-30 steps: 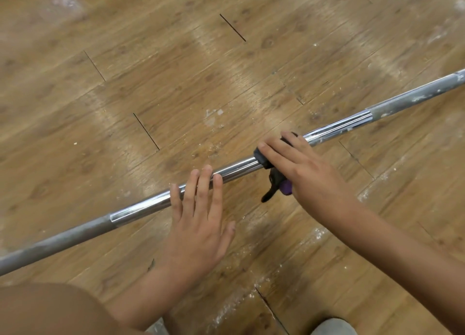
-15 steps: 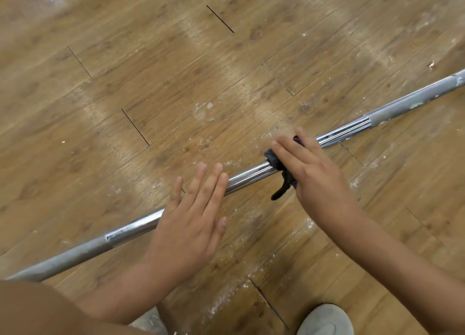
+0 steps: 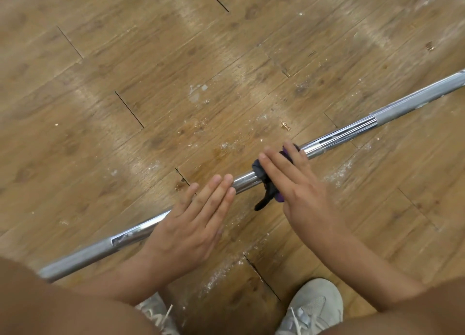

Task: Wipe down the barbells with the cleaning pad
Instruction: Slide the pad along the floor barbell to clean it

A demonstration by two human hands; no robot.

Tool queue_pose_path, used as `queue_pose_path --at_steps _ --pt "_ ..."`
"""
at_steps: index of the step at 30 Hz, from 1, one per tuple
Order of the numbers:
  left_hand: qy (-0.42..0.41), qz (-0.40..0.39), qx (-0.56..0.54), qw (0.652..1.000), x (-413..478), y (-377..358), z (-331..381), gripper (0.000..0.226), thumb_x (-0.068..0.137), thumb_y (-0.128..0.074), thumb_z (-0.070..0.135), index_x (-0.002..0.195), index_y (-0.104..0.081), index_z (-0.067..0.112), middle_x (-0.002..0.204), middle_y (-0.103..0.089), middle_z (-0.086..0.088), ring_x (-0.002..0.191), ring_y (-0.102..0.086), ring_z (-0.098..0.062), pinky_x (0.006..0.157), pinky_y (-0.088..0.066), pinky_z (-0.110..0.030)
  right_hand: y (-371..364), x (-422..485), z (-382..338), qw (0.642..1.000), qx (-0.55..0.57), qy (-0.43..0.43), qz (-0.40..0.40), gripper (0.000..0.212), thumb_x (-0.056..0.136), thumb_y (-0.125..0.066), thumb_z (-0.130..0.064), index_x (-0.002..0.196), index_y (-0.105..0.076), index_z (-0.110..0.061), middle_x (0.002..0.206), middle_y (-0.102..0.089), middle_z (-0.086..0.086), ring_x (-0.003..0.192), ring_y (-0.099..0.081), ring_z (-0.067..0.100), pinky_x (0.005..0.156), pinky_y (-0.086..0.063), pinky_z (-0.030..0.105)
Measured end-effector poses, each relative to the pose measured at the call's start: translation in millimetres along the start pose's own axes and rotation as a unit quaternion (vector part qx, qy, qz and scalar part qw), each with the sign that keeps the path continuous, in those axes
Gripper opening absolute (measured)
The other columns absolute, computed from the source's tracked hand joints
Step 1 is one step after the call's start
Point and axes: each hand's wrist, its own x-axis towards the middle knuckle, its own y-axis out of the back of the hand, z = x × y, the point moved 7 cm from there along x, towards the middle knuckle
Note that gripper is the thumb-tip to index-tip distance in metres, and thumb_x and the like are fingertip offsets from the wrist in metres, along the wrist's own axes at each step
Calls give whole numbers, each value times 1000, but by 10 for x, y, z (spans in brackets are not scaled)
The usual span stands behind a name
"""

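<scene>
Lying under the flat right grip (image 3: 300, 193): cleaning pad (image 3: 260, 171) on barbell (image 3: 339, 138).

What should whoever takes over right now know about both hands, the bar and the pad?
Left hand: open and flat, fingers straight, resting on the long silver metal barbell, which lies diagonally on the wooden plank floor.
Right hand: open, straight fingers pressing the dark grey and purple cleaning pad onto the bar's shiny middle section, just right of the left hand.
Done: the pad is on the bar; how much is already clean cannot be told.
Left: run the pad along the rest, including both dull grey end sections.
</scene>
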Motion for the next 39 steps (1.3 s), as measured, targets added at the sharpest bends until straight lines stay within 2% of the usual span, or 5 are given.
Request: queue_pose_path --at_steps 12,16,20,32,39 --pt "6 30 12 999 -25 55 90 69 105 -41 35 157 -24 -6 166 -20 -26 154 -23 -38 122 -24 -53 134 -12 322 997 -8 -62 34 77 77 -70 18 147 -50 -7 151 -51 10 147 -33 36 109 -44 57" --pt "14 26 2 1000 -4 54 60 73 103 -45 37 158 -23 -5 166 -19 -25 154 -23 -37 122 -26 -52 69 -44 173 998 -28 -45 26 62 91 -36 7 149 -47 -9 153 -49 7 148 -31 38 107 -44 61" --pt "27 33 -16 999 19 57 11 73 102 -46 37 159 -23 -3 167 -19 -22 154 -26 -33 118 -32 -50 128 70 338 1000 -17 -1 3 85 68 -78 15 146 -51 -5 150 -52 11 145 -37 39 110 -43 58" --pt "46 34 -53 997 97 23 -220 69 103 -45 34 159 -24 -1 168 -19 -18 152 -32 -30 107 -44 -46 282 357 554 996 -9 -68 63 63 80 -60 16 139 -58 -3 143 -58 13 141 -42 42 105 -47 56" --pt "44 33 -70 996 180 4 -418 66 104 -46 33 157 -30 -2 166 -25 -18 149 -37 -30 99 -50 -47 186 545 379 997 -19 65 32 70 71 -70 18 138 -56 4 138 -58 19 136 -41 38 116 -31 42"
